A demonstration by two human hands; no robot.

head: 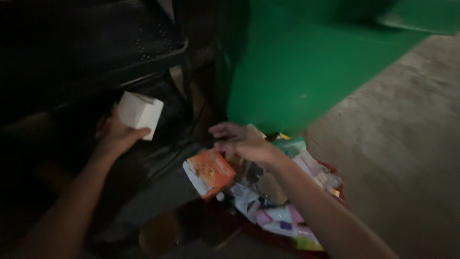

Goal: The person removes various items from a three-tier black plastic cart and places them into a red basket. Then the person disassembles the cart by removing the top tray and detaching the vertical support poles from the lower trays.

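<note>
The small white box is sitting in the left hand, raised in front of a dark bin at upper left. Fingers are wrapping the box from below and behind, thumb pressing its lower front edge; the grip is closed firmly on the box. The box is tilting slightly, top face toward the camera.

The right hand is hovering palm-down over a heap of mixed packaging, fingers spread and slightly curled, approx. level w/ the heap's top. Motion blur is making contact hard to judge; it is probably gripping nothing.

Just beside the right hand, to its lower left, an orange carton is lying tilted on the heap's edge. Other wrappers, white and pink w/ purple marks, are lying under the right forearm. A red container appears to be holding the heap; only its rim is showing.

Behind the heap a green bin is standing, its wall filling the upper centre. A concrete floor is extending to the right.
</note>
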